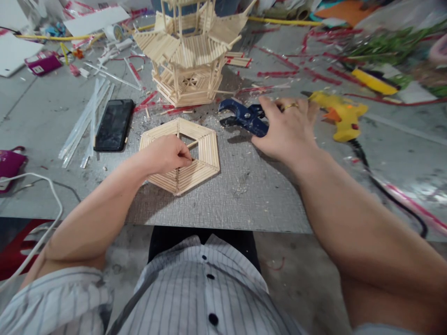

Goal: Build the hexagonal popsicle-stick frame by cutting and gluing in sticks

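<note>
My left hand (171,153) is over the hexagonal panel (202,174), its thumb and fingertips pressed together at the edge of the angular opening in the middle; whether they pinch a small piece there, I cannot tell. The panel lies flat on the grey table (240,200), in front of me and close to the near edge, on a top with a fine, woven-looking grain. It is built of pale, slim wooden sticks laid side by side in bands parallel to its sides, with seams running in from the corners. One corner points towards me and the opposite one away, towards the tiered stick pavilion (199,51), so that its corner-to-corner line runs straight out from my body. My right hand (288,128) arches over the handles of the dark blue clippers (247,116), thumb on the near side and forefinger on the far side; my palm hides how firmly they close on them. The clippers' long axis lies roughly crosswise to me, and their curved jaws stand apart, pointing left. Beyond my right fingers lies the smooth yellow glue gun (344,114), its dark nozzle aimed at them. Left of the panel rest a glossy black phone (114,125) and translucent, slender glue sticks (82,125).
</note>
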{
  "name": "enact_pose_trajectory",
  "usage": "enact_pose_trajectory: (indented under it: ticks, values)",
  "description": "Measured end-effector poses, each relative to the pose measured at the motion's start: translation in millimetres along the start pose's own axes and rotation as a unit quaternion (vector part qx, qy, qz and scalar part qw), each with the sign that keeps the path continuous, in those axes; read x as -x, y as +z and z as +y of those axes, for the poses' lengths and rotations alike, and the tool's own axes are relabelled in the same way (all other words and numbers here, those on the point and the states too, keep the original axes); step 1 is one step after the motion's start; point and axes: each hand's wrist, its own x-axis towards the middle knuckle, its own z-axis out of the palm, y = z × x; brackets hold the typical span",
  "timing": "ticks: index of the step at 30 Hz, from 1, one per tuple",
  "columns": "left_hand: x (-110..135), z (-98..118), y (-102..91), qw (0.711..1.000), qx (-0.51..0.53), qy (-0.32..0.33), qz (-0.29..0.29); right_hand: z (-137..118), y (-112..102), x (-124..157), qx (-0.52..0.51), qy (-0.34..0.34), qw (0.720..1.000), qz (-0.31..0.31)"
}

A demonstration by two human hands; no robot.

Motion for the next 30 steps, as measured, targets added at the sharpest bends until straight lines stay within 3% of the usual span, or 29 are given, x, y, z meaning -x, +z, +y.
enact_pose_trajectory:
  ticks: [11, 18, 24, 30]
  values:
    - [2.8, 6.6, -5.9, 0.995, -0.082, -0.006, -0.058, 19.2, 24.1, -3.8, -0.092, -0.065, 0.99, 0.083]
    - [2.9, -0.2, -5.5, 0.996, -0.065, 0.01, -0.056, 8.7, 17.3, -3.2, -0.092, -0.066, 0.989, 0.095]
    - [4.5, -6.5, -6.1, 0.996, 0.043, 0.068, 0.025, -2.6, 3.0, 0.3, -0.087, -0.093, 0.988, 0.092]
    - [3.3, -5.2, 5.0, 0.961, 0.168, 0.153, 0.155, -15.7, -7.3, 3.9, -0.106, -0.172, 0.977, 0.063]
